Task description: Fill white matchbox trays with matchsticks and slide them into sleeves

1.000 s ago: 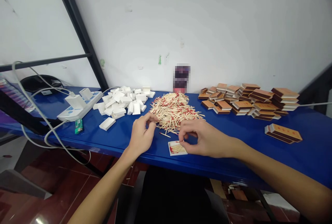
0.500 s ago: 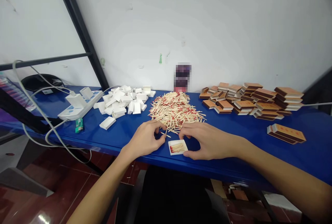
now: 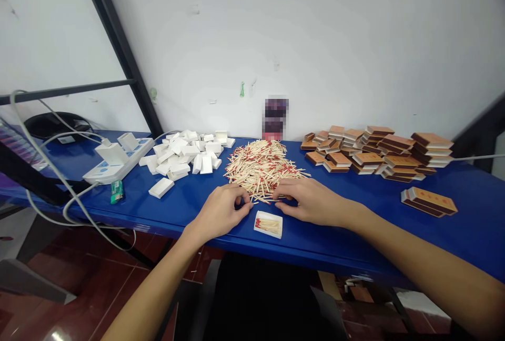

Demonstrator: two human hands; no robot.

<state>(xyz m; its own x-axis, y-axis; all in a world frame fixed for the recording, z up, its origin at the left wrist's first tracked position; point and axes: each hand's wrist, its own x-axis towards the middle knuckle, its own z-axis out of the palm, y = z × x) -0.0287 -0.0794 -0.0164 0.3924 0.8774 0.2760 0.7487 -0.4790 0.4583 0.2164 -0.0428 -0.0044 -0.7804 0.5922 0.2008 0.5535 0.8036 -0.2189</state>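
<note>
A white matchbox tray [image 3: 269,232] lies on the blue table just in front of my hands, partly filled with red-headed matches [image 3: 268,224]. My left hand [image 3: 226,208] is left of the tray, thumb and fingers pinched at one end of a match [image 3: 255,203]. My right hand [image 3: 311,200] is at the near right edge of a large heap of loose matches [image 3: 264,167]. Its thumb and fingertips are slightly apart beside a few matches, and it no longer touches the tray.
White empty trays [image 3: 183,151] are piled left of the heap, with a single one [image 3: 161,187] nearer. Brown matchboxes [image 3: 366,159] are stacked on the right, and two more [image 3: 430,200] lie closer. A power strip [image 3: 118,164] with cables occupies the left end.
My right hand has let go of the tray and moved up to the match heap. The tray now lies free, slightly turned. My left hand has barely moved.
</note>
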